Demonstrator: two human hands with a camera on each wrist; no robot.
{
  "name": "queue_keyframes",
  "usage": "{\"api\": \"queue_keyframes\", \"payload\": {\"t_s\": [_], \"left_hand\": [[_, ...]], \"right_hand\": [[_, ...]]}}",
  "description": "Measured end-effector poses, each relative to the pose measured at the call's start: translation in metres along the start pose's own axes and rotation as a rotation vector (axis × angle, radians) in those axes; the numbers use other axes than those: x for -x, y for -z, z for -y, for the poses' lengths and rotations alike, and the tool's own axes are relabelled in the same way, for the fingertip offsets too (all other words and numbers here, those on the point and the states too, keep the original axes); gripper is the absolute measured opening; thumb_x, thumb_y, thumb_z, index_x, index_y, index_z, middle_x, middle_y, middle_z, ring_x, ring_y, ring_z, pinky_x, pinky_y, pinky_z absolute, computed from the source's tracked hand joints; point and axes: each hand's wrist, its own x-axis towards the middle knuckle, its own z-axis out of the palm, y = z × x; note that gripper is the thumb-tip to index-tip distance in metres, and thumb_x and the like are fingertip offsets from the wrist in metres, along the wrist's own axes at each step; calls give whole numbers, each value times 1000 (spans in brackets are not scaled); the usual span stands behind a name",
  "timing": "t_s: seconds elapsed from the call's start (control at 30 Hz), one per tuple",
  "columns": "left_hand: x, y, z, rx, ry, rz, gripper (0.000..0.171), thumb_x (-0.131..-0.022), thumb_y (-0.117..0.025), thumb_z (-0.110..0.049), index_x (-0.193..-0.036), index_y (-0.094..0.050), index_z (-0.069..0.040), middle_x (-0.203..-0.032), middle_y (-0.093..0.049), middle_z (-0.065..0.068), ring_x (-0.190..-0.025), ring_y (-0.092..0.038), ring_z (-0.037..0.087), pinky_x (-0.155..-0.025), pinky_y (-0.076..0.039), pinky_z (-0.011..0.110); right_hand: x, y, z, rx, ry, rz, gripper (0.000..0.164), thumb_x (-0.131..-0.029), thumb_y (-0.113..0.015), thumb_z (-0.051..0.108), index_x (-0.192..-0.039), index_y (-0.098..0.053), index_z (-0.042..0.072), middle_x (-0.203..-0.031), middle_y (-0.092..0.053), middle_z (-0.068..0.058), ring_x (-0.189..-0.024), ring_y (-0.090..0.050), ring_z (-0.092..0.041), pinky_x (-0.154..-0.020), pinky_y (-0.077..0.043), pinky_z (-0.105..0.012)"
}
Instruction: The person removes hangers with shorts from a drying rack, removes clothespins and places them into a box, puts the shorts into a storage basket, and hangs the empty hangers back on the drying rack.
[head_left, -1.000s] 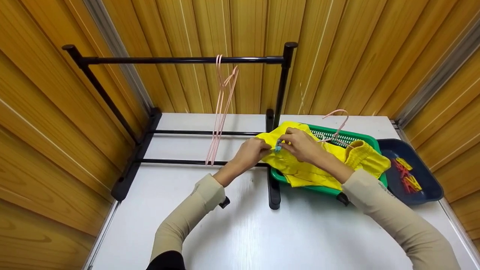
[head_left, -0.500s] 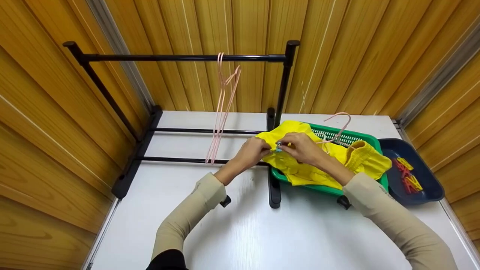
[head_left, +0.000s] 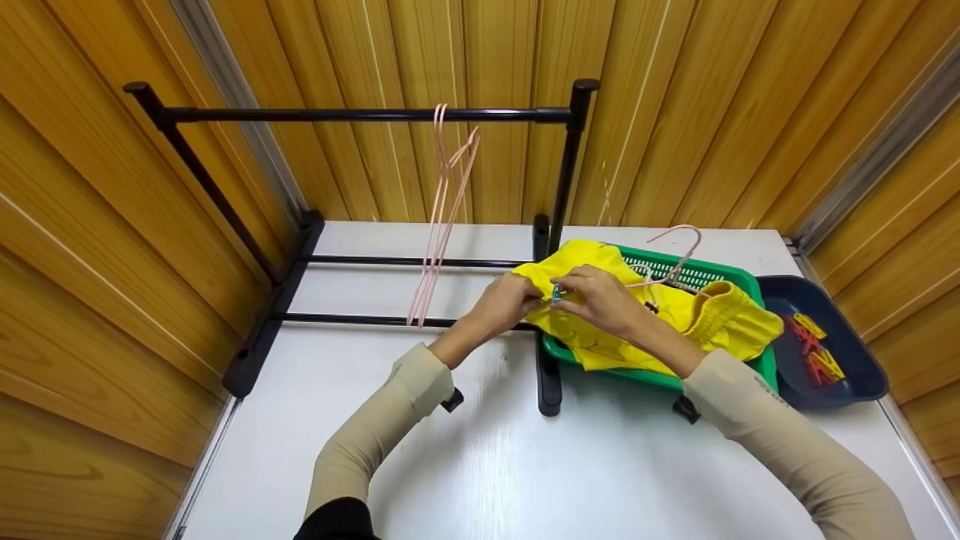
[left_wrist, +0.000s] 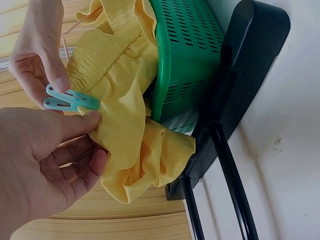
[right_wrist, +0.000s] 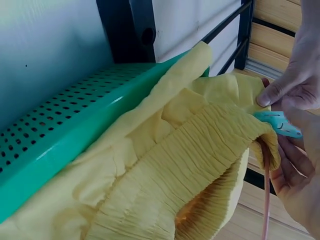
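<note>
A pair of yellow shorts with a gathered elastic waistband lies across the green basket, with a pink hanger at the waist. My left hand pinches the waistband's left corner between thumb and finger. My right hand holds a light-blue clothespin by its handle ends, the thumb on one of them. In the left wrist view the clothespin's tip meets the fabric edge beside my left thumb. In the right wrist view, the clothespin sits at the waistband corner, just above the hanger's pink arm.
A black clothes rack stands at the back left, with pink hangers on its bar. Its right foot is beside the basket. A dark blue tray at the right holds several red and yellow clothespins.
The right hand's thumb and finger have spread apart on the clothespin. The left hand and the shorts have stayed nearly in place.
</note>
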Motion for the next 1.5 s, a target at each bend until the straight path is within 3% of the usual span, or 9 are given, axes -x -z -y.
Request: {"api": "queue_keyframes", "payload": {"t_s": [0.33, 0.4, 0.53, 0.63, 0.77, 0.87, 1.0, 1.27, 1.5], "left_hand": [[-3, -3, 1, -23, -13, 16, 15, -98, -69, -17, -97, -81, -8, -92, -75, 6, -90, -65, 22, -84, -55, 37], [-3, -4, 1, -25, -9, 7, 15, -98, -68, -16, -97, -82, -8, -92, -75, 7, -88, -65, 22, -83, -55, 38], [-1, -3, 2, -28, -4, -9, 16, -98, -68, -15, -92, -81, -7, -86, -73, 7, -83, -60, 19, -80, -54, 37], [1, -2, 4, -32, -2, -13, 16, -97, -68, -13, -89, -79, -6, -83, -70, 8, -79, -55, 19, -79, -53, 37], [0, 0, 8, -53, 9, -16, 15, -96, -69, -12, -87, -79, -6, -78, -67, 6, -76, -53, 19, -77, -53, 40], [-2, 0, 9, -60, 23, -16, 15, -96, -69, -13, -86, -79, -6, -76, -62, 4, -75, -51, 19, -76, -54, 40], [-5, 1, 10, -55, 37, -16, 16, -95, -69, -13, -84, -78, -6, -74, -58, 4, -74, -51, 20, -74, -54, 42], [-8, 5, 11, -66, 60, 6, 17, -96, -69, -14, -82, -76, -7, -73, -56, 2, -74, -50, 19, -72, -52, 40], [-9, 6, 13, -51, 61, 6, 17, -94, -69, -11, -80, -77, -5, -69, -55, 1, -71, -48, 19, -68, -46, 36]], "right_hand": [[-3, -6, -1, -89, -131, -85, 23, -94, -74, 13, -110, -78, -2, -100, -79, -17, -86, -75, -28, -80, -62, -42], [-4, -6, 0, -126, -194, -116, 23, -94, -74, 14, -109, -78, -3, -99, -79, -18, -84, -76, -29, -74, -62, -32], [-7, -8, 2, -174, -311, -156, 24, -93, -74, 15, -109, -77, -3, -98, -78, -21, -63, -67, -20, -53, -44, -15], [-9, -7, 4, -214, -375, -151, 26, -95, -73, 18, -111, -76, -2, -95, -78, -21, -51, -48, -11, -47, -30, -17], [-12, 1, 3, -296, -417, -195, 24, -97, -71, 19, -110, -78, -1, -98, -78, -19, -57, -55, -13, -49, -35, -16], [-10, 10, -3, -312, -388, -237, 23, -98, -69, 15, -110, -77, -3, -102, -78, -19, -77, -71, -23, -61, -47, -12], [-1, 20, -10, -264, -294, -256, 28, -102, -62, 12, -124, -66, -5, -110, -72, -19, -100, -71, -30, -82, -53, -13], [27, 42, -32, -85, -247, -415, 45, -106, -53, 13, -149, -49, -2, -114, -54, -26, -91, -54, -23, -78, -37, -6], [55, 72, -67, -49, -198, -591, 42, -99, -63, 3, -140, -59, 0, -109, -57, -26, -95, -50, 5, -83, -40, -3]]}}
